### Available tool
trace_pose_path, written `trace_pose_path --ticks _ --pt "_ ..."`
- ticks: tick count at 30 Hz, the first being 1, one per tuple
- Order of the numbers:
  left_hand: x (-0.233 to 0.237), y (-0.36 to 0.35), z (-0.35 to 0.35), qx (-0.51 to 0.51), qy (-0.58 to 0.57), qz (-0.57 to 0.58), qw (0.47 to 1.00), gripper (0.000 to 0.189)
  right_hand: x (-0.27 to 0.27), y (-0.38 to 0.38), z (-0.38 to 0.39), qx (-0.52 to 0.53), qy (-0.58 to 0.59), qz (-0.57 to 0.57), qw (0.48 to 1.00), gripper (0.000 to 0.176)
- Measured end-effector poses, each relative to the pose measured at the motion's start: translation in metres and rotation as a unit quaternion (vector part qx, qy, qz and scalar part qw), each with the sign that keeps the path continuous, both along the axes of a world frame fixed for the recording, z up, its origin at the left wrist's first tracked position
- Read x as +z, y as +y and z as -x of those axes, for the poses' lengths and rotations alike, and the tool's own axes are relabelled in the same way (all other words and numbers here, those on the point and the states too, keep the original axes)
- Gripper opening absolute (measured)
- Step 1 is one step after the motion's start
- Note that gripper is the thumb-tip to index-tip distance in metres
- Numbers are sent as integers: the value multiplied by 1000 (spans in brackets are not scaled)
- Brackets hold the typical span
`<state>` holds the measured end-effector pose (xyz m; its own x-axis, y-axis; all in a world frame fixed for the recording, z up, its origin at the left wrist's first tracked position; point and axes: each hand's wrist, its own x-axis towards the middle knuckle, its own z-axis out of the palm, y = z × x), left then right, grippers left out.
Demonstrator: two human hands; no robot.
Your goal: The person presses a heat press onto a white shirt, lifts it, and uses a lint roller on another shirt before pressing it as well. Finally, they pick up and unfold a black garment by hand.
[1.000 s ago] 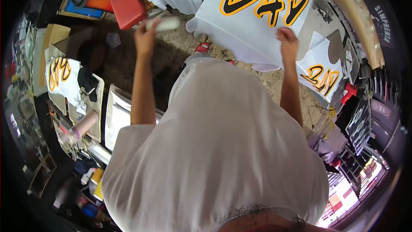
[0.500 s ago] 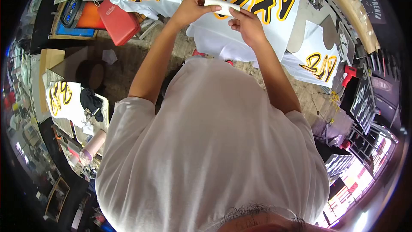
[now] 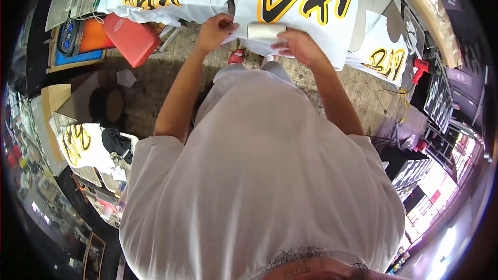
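My right hand (image 3: 302,45) grips one end of a small white roll (image 3: 263,31), its fingers curled round the right edge. Off the roll's left end, my left hand (image 3: 212,33) has its thumb and fingers curled together. Whether a thin strip lies between those fingers cannot be made out. Both hands are over the near edge of a white T-shirt (image 3: 332,33) laid flat, printed "BAD" in black with a yellow-orange outline. A second printed white shirt (image 3: 207,8) lies to its left.
Another printed shirt (image 3: 376,33) lies at the right, with a red heat gun (image 3: 420,70) beyond it. At the left are a red case (image 3: 129,39) and a round dark stool (image 3: 106,105). One more printed shirt (image 3: 96,150) lies lower left. Wooden floor (image 3: 171,75) shows below.
My left hand has let go of the roll and moved left, away from it. The roll stays in my right hand, and both hands appear lower in the view. The view has shifted slightly.
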<state>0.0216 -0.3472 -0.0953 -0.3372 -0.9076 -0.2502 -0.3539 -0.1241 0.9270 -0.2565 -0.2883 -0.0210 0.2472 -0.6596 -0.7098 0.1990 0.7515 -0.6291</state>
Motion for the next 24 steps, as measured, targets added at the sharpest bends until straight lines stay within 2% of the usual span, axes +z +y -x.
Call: trace_pose_path --ticks 1,4,6,8,9,10,13,15,20,24 --pt "-6 -3 -4 1 83 -18 996 26 7 10 -2 -4 -5 -10 1000 43" --pt "-8 -7 -12 -15 114 -74 991 21 21 18 3 17 -39 -32 999 42" --pt "-3 -7 -11 7 96 -101 990 26 22 5 7 39 -74 -32 996 42" --pt "-1 -7 -8 18 78 -111 991 27 12 -18 12 -9 -44 16 999 41" --pt "2 -7 -7 17 74 -112 991 27 11 -35 16 -16 -87 54 995 38" --pt "8 -10 -4 30 58 -123 990 26 9 -52 15 -37 -51 84 994 37" --pt "6 -16 -3 44 52 -155 986 25 0 -91 22 -47 -83 107 990 39" --pt "4 -20 -8 47 62 -177 981 25 -2 -102 23 -36 -51 110 992 43" --pt "7 -18 -12 27 92 -210 973 26 0 -75 30 -1 -23 52 998 46" --pt "22 -17 -6 63 83 -233 967 22 5 -57 32 33 -77 18 996 46"
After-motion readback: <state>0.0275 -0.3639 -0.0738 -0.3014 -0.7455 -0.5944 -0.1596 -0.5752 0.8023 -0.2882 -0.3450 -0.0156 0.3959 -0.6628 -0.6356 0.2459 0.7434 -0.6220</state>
